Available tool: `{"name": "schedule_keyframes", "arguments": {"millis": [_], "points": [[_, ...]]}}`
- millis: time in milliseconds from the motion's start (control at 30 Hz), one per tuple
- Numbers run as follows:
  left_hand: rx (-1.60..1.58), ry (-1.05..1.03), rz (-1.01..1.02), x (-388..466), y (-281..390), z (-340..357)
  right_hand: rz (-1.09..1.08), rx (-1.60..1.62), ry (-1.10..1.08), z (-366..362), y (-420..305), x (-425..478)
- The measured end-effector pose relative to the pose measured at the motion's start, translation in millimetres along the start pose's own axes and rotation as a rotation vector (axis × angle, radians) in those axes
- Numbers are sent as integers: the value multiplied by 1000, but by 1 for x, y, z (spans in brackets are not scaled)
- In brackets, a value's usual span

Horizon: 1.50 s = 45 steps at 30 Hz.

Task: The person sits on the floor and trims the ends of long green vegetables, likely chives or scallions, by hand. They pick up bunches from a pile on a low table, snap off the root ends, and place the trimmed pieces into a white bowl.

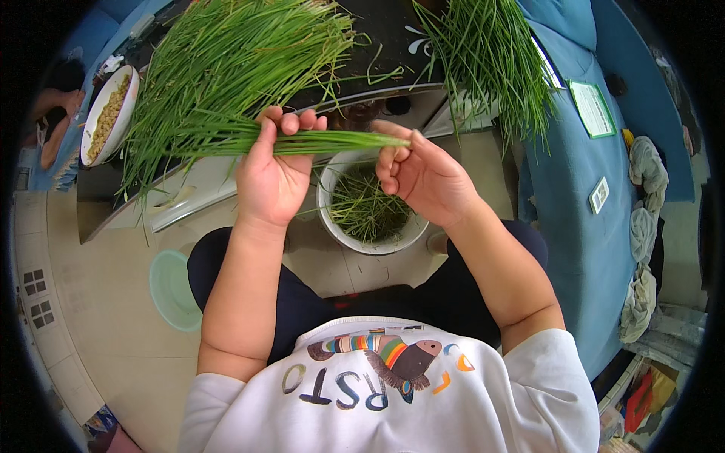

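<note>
A bunch of garlic chives [334, 142] lies level across my left hand [276, 181], whose thumb and fingers curl around its middle. Its green leaf ends stretch left over the larger pile. My right hand [433, 178] pinches the pale stem ends between thumb and fingertips. Directly below my hands stands a white bucket [325, 212] with loose green trimmings [368, 209] inside. A large pile of garlic chives [238, 56] covers the left part of a black tabletop [391, 62]. A second heap of chives [493, 68] hangs over the table edge at the right.
At the far left, a white bowl [131, 93] holds brown, crumbly food, near another person's hand [71, 102]. A pale green basin [173, 289] sits on the tiled floor. Along the right runs a blue sofa [572, 226] with a green-edged card [592, 107] and crumpled plastic bags [643, 232].
</note>
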State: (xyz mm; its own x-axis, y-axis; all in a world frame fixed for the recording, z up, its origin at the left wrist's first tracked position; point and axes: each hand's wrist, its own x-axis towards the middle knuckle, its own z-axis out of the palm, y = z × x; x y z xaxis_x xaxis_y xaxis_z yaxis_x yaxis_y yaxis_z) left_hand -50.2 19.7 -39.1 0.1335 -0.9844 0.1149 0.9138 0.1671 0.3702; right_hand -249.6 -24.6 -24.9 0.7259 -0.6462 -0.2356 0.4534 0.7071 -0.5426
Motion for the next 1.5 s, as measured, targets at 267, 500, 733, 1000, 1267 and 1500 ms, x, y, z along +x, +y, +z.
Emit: {"name": "schedule_keyframes", "arguments": {"millis": [267,500,733,1000,1267,1500], "points": [[361,-7,-32,-11,-37,19,44,206,31,2,39,8],[640,-67,19,-7,-35,14,-170,71,133,-19,10,13],[860,-184,-33,-14,-31,15,-138,35,78,-4,16,8],[1414,-444,227,-17,-31,21,-200,-5,105,11,29,-6],[1408,-277,67,-19,-50,33,-143,-17,181,23,25,-15],[2025,-739,401,-15,-43,26,-256,-61,391,20,4,-14]]}}
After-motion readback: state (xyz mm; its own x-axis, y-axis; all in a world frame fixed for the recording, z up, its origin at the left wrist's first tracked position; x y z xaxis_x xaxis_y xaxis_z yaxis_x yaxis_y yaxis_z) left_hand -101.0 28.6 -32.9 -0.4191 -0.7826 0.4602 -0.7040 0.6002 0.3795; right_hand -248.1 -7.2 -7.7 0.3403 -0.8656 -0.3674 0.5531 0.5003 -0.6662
